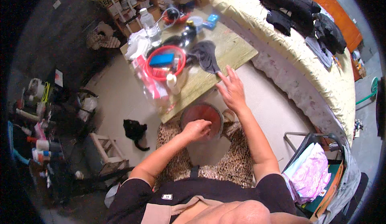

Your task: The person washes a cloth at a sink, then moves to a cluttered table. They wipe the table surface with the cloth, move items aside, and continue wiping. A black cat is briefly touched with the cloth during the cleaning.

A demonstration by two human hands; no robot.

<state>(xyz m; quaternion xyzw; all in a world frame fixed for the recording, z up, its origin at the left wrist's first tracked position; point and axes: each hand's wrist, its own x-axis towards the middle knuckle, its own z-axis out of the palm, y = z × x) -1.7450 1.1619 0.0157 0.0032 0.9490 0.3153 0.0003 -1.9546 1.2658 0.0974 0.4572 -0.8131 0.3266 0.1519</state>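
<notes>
My right hand (232, 90) reaches over the near right edge of the table (238, 50) with its fingers apart. Its fingertips are at the corner of a dark grey cloth (204, 56); whether they touch it I cannot tell. Between my knees stands a round reddish-brown object with a grey rim (200, 112), perhaps a bin or a stool. Over it is my left hand (196, 129), fingers curled; anything inside them is hidden. Left of the cloth, a red round basket (184, 62) holds a blue box (162, 60). A white bottle (172, 84) stands beside the basket.
A clear plastic bottle (150, 26) and white cloth (138, 44) are at the table's far left. A black cat (134, 130) is on the floor to the left. The bed (289, 55) lies right, and a chair with folded fabric (312, 171) stands near my right elbow.
</notes>
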